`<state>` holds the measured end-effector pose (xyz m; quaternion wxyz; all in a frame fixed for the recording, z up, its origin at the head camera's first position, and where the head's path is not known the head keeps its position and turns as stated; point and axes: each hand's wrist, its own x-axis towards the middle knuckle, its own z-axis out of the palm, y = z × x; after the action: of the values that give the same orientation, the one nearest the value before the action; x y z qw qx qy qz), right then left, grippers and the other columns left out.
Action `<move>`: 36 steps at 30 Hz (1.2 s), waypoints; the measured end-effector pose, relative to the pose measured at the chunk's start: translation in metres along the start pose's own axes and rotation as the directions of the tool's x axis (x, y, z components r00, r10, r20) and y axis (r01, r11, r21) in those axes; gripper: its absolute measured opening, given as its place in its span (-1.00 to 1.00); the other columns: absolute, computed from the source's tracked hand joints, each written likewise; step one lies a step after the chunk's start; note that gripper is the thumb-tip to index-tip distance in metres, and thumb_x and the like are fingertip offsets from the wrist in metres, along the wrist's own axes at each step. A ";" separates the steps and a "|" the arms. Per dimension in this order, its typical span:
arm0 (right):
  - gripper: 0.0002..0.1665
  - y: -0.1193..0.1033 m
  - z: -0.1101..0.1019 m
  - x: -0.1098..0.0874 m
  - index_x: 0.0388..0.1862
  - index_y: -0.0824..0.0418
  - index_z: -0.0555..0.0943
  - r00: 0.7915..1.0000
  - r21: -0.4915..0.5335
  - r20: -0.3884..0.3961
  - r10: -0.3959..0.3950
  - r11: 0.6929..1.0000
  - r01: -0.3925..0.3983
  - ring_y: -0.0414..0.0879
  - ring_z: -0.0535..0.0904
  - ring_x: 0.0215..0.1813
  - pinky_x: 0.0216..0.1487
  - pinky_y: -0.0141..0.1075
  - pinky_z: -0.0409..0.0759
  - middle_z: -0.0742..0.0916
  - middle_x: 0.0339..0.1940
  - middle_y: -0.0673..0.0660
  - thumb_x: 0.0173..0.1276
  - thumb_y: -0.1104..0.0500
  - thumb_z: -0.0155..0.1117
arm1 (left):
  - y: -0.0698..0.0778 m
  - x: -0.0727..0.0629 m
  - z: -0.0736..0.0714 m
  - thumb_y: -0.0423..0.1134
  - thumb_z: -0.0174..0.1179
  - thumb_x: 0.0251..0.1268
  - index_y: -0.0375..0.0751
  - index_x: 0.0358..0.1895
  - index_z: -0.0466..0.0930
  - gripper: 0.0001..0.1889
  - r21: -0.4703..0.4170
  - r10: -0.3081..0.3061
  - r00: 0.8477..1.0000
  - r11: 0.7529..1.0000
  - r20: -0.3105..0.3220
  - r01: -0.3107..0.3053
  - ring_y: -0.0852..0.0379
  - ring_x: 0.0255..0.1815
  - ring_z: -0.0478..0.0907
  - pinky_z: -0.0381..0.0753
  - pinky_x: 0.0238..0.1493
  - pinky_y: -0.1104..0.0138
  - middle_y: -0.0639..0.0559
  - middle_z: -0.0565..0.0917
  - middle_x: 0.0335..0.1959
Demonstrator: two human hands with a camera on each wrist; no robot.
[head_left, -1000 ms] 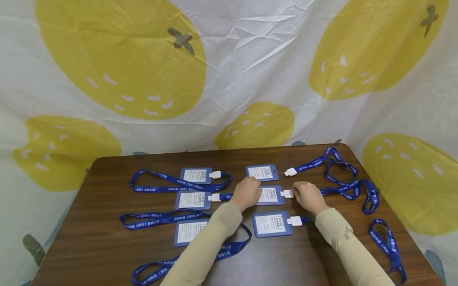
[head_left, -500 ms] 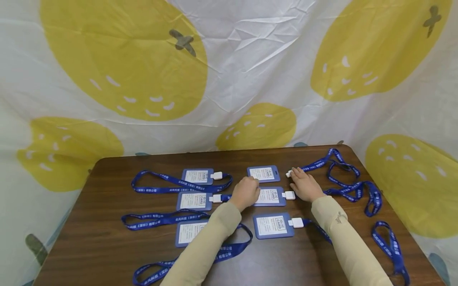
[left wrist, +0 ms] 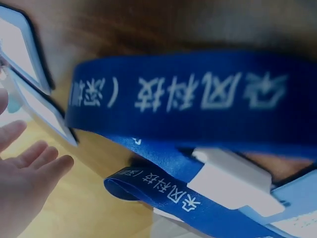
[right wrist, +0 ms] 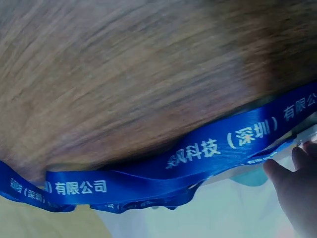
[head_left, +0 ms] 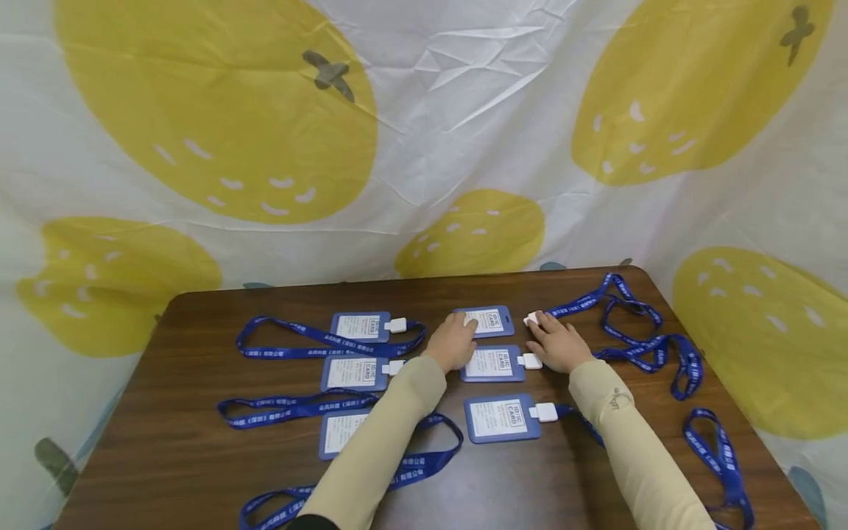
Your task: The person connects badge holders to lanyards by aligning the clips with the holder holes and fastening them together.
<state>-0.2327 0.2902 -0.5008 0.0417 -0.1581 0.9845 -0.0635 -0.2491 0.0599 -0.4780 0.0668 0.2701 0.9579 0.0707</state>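
In the head view, my left hand (head_left: 452,343) lies over the left edge of the far blue badge holder (head_left: 495,322). Its fingers look loosely extended in the left wrist view, and whether they grip the holder is hidden. My right hand (head_left: 562,343) reaches its fingertips onto a white plastic clip (head_left: 531,318) at the end of a blue lanyard (head_left: 583,303). The right thumb stands apart from that clip. Just nearer lies a second badge holder (head_left: 492,364) with a white clip attached (head_left: 531,361). In the right wrist view, the printed lanyard strap (right wrist: 218,144) runs toward the fingers.
Three badge holders with lanyards lie at left, the far one (head_left: 361,327) uncovered and the near one (head_left: 339,433) partly under my left sleeve. Another clipped holder (head_left: 500,417) sits nearer. A separate lanyard loop (head_left: 718,456) lies near the brown table's (head_left: 165,412) right edge.
My right hand has left the middle holder's clip and moved away from me to the far loose clip. My left hand has shifted from the middle holder to the far holder's left edge.
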 end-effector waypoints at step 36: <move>-0.39 -0.018 -0.003 0.012 0.26 0.45 0.28 1.000 0.038 -0.002 0.019 0.999 -0.019 0.34 0.16 0.29 0.18 0.14 0.23 0.27 0.29 0.45 0.41 0.04 -0.05 | 0.003 0.014 0.005 -0.28 -0.06 0.30 -0.20 0.30 0.26 -0.52 0.036 -0.074 0.979 0.997 0.191 0.069 0.04 0.38 0.05 0.19 0.28 0.22 -0.10 0.15 0.38</move>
<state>-0.2392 0.2695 -0.4964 0.0442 -0.1477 0.9846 -0.0819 -0.2585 0.0704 -0.4836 0.1575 0.2420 0.9570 0.0278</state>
